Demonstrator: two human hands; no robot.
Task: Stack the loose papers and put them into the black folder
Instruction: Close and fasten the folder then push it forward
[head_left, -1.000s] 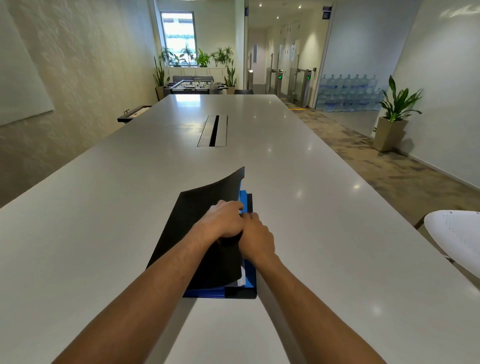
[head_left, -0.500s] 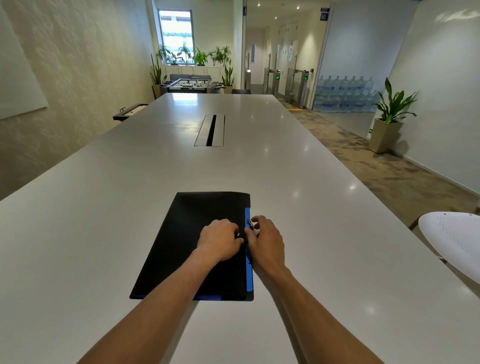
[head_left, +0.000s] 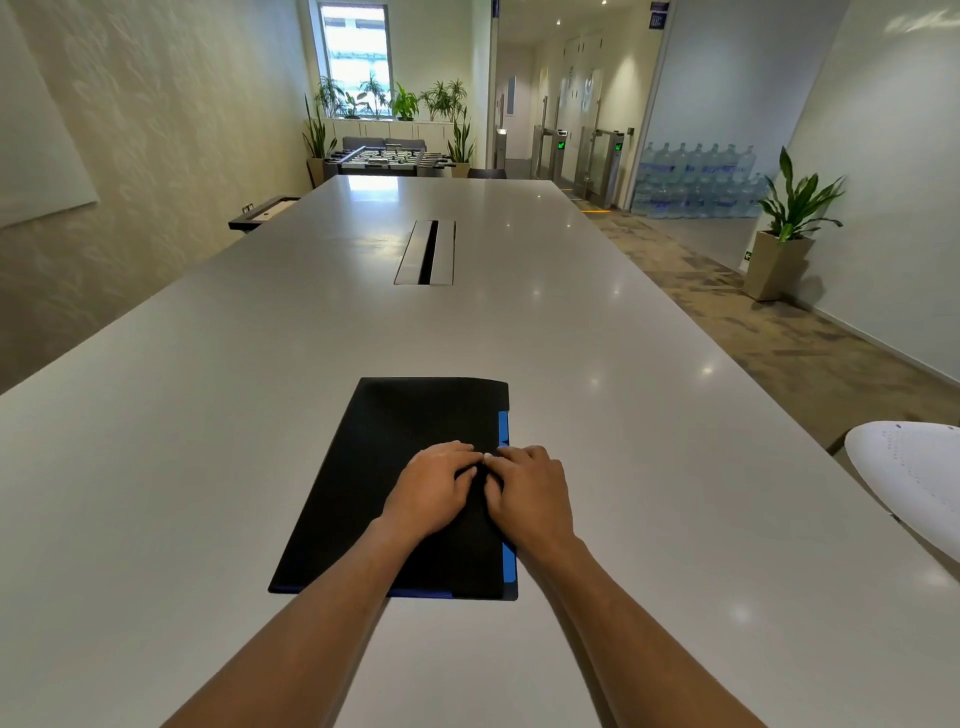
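folder (head_left: 415, 467) lies closed and flat on the worktop (head_left: 208, 415), near the near edge and about midway between the left and right edges, its long sides running away from the person and skewed a little to the left at the near end. its cover is black. a thin blue strip (head_left: 503, 428) shows along its right side and another along its near edge, so something blue sits inside or under the cover; whether papers are in there cannot be told, since no loose sheets show.

both hands rest palm down on the cover, side by side, toward the right side of the folder and about halfway along it. left hand (head_left: 434, 486) lies flat with fingers curled slightly toward the right. right hand (head_left: 530, 491) sits over the right edge of the folder, fingers pointing left. their fingertips meet or nearly meet in the middle; neither hand is clamped round anything that can be seen, both just press down on the cover. whether they pinch a small clasp between them cannot be told.

farther along the worktop, on its centre line, sits a cable slot (head_left: 427, 252). off the right edge, a white chair back (head_left: 914, 478) shows.
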